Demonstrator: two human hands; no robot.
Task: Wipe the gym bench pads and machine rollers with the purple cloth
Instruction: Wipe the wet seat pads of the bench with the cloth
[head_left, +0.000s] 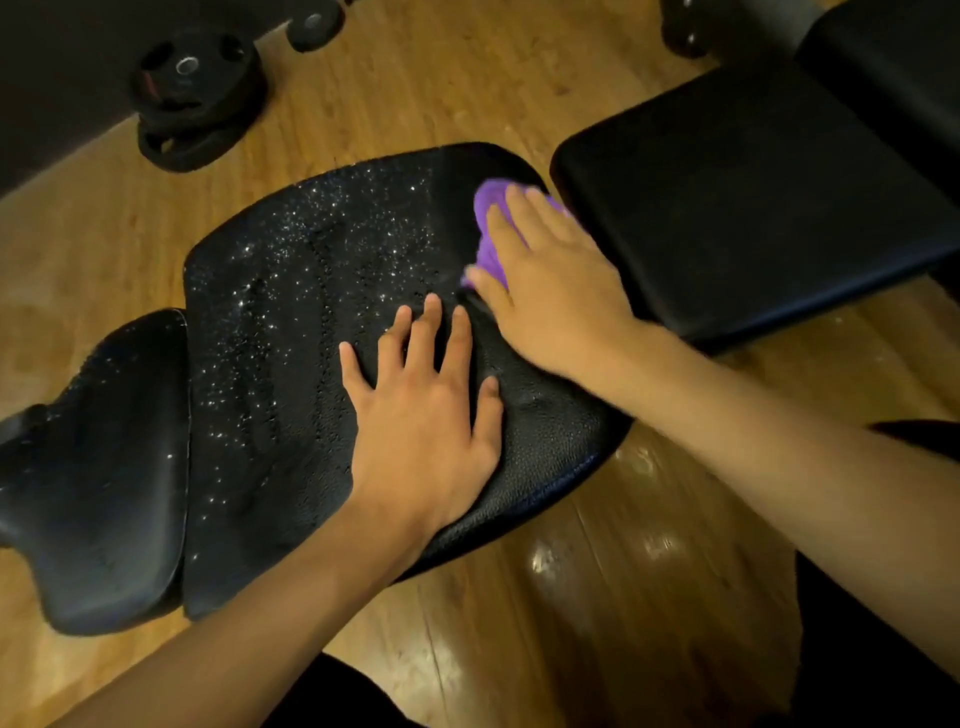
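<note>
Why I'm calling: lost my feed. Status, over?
Left hand flat on pad. Right hand presses cloth at pad's far corner. Droplets cover its other half. Nothing in the way.

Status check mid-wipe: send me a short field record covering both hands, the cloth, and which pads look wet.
left hand: flat, fingers spread, resting on the middle pad
right hand: fingers straight, pressing the purple cloth onto the middle pad's far right corner
purple cloth: bunched, mostly covered by the right hand
middle pad: droplets across its left and centre; area beside the cloth looks dry
left pad: scattered droplets, untouched by either hand
right pad: no droplets visible
floor: weight plates at far left
</note>
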